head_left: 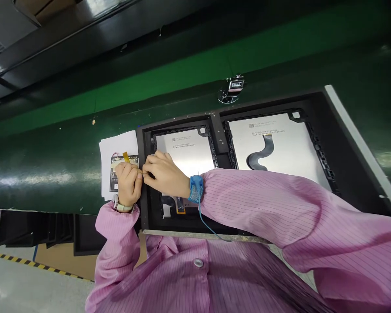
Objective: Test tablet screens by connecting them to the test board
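Note:
My left hand (128, 184) is closed, its fingers curled over a flat, black-edged, labelled part (114, 179) that looks like a battery pack, with thin red wires at its top. A strip of amber tape (126, 157) sticks up just above those fingers. My right hand (166, 174) reaches across the left screen panel (185, 150), thumb and fingertips pinched close to my left hand. Whatever the two hands pinch is too small or hidden to make out. Beneath the labelled part lies a stack of white paper (104, 163).
A black foam tray (220, 139) holds the left panel and a second silver-backed panel (286, 150) with a black flex cable (262, 152). Behind it stands a chrome tally counter (234, 87). A blue wrist strap (196, 189) trails its cord over the tray. Black trays (89, 234) sit below the bench.

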The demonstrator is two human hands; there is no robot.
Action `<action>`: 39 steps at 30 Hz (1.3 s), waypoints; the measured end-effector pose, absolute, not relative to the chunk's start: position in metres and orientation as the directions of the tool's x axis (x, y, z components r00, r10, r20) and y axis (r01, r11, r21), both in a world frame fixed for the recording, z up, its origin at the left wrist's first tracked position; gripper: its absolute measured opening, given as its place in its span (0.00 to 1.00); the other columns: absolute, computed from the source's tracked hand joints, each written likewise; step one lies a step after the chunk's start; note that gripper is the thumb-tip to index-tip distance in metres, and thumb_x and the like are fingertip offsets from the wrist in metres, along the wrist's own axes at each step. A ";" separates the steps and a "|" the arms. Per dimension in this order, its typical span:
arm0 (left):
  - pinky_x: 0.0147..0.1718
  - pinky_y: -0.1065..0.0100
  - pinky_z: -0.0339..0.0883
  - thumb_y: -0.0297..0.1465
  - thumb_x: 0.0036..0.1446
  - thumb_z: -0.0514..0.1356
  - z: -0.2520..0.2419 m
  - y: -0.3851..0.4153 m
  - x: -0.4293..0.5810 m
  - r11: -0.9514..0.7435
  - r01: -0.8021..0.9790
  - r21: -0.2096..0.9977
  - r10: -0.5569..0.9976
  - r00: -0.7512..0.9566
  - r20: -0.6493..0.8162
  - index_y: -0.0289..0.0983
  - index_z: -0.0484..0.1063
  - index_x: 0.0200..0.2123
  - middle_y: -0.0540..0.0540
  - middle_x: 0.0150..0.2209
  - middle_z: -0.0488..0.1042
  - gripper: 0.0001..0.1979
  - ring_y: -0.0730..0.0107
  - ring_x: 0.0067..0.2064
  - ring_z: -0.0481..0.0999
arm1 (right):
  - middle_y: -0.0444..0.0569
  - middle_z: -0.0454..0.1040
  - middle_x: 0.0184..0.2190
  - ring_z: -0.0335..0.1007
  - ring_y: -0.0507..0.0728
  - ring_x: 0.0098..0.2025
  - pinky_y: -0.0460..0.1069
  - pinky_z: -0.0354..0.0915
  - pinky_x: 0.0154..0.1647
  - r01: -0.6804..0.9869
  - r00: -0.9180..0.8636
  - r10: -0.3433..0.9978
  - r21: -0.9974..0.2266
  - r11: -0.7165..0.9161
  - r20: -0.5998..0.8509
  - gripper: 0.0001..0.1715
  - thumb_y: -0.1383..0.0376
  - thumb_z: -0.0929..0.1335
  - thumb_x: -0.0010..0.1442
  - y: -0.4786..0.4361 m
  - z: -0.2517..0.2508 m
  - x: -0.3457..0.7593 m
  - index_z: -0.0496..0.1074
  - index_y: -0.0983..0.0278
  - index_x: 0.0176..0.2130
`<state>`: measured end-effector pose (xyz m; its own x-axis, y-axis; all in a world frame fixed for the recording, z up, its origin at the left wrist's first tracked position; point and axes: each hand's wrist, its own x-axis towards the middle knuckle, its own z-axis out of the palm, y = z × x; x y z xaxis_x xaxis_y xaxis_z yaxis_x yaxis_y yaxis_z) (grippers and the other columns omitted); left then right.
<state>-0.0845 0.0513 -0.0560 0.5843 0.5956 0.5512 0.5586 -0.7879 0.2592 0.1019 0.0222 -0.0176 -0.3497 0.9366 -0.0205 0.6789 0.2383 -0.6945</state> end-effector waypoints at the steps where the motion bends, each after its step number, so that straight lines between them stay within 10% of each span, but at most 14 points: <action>1: 0.42 0.56 0.60 0.29 0.69 0.49 -0.056 0.051 -0.084 -0.788 0.559 0.259 0.594 0.578 0.559 0.40 0.67 0.32 0.46 0.32 0.69 0.12 0.59 0.37 0.67 | 0.53 0.74 0.42 0.59 0.61 0.49 0.56 0.52 0.49 0.673 -0.349 0.937 -0.703 0.231 -0.027 0.15 0.65 0.61 0.68 0.022 -0.018 0.102 0.74 0.65 0.34; 9: 0.46 0.53 0.61 0.34 0.70 0.48 -0.057 0.052 -0.084 -0.699 0.598 0.393 0.703 0.475 0.529 0.41 0.69 0.29 0.45 0.32 0.72 0.16 0.58 0.38 0.70 | 0.53 0.74 0.43 0.61 0.60 0.49 0.57 0.56 0.53 0.609 -0.376 0.925 -0.767 0.200 -0.058 0.17 0.65 0.60 0.71 0.024 -0.009 0.109 0.75 0.65 0.36; 16: 0.64 0.45 0.57 0.26 0.58 0.58 -0.033 0.032 -0.088 -0.366 0.672 0.644 0.635 -0.326 0.701 0.42 0.73 0.47 0.44 0.51 0.71 0.14 0.53 0.61 0.68 | 0.56 0.75 0.51 0.62 0.64 0.56 0.59 0.59 0.59 0.651 -0.139 0.990 -0.750 0.114 0.030 0.20 0.62 0.58 0.71 0.012 0.002 0.179 0.73 0.67 0.52; 19: 0.58 0.51 0.69 0.26 0.64 0.57 -0.016 -0.010 -0.070 -0.508 0.454 0.732 0.799 -0.069 0.597 0.44 0.73 0.49 0.46 0.47 0.74 0.12 0.59 0.54 0.75 | 0.62 0.74 0.50 0.63 0.68 0.53 0.62 0.60 0.57 0.829 -0.020 0.997 -0.557 0.061 0.079 0.26 0.59 0.57 0.72 0.001 0.000 0.212 0.73 0.72 0.54; 23: 0.65 0.43 0.63 0.33 0.69 0.57 -0.007 -0.060 -0.044 -0.248 0.543 0.802 0.915 0.404 0.009 0.47 0.61 0.68 0.38 0.70 0.62 0.26 0.49 0.71 0.62 | 0.64 0.76 0.45 0.64 0.70 0.49 0.62 0.62 0.50 0.948 -0.017 0.998 -0.318 0.035 0.058 0.26 0.61 0.57 0.71 -0.011 -0.008 0.223 0.74 0.75 0.53; 27: 0.72 0.41 0.51 0.38 0.67 0.61 -0.012 -0.065 -0.040 -0.082 0.521 0.850 0.904 0.398 -0.157 0.53 0.51 0.73 0.46 0.77 0.42 0.35 0.48 0.77 0.42 | 0.66 0.76 0.44 0.64 0.70 0.47 0.59 0.60 0.43 0.975 -0.051 0.993 -0.213 0.072 0.102 0.30 0.61 0.58 0.71 -0.021 -0.013 0.211 0.67 0.79 0.62; 33: 0.61 0.51 0.70 0.37 0.66 0.57 -0.008 -0.036 -0.053 0.229 0.104 0.968 0.940 0.235 -0.248 0.48 0.67 0.62 0.41 0.70 0.63 0.22 0.51 0.69 0.68 | 0.66 0.77 0.46 0.64 0.70 0.49 0.58 0.60 0.43 0.965 -0.047 0.998 -0.256 0.059 0.053 0.31 0.61 0.58 0.72 -0.027 -0.008 0.205 0.65 0.79 0.64; 39: 0.47 0.60 0.76 0.38 0.54 0.68 0.001 -0.019 -0.027 0.402 0.064 0.914 0.905 0.123 -0.407 0.43 0.72 0.57 0.41 0.55 0.78 0.27 0.56 0.54 0.80 | 0.66 0.78 0.47 0.64 0.70 0.49 0.58 0.60 0.43 0.950 -0.044 0.995 -0.304 0.069 0.088 0.30 0.63 0.56 0.72 -0.027 -0.008 0.208 0.65 0.78 0.65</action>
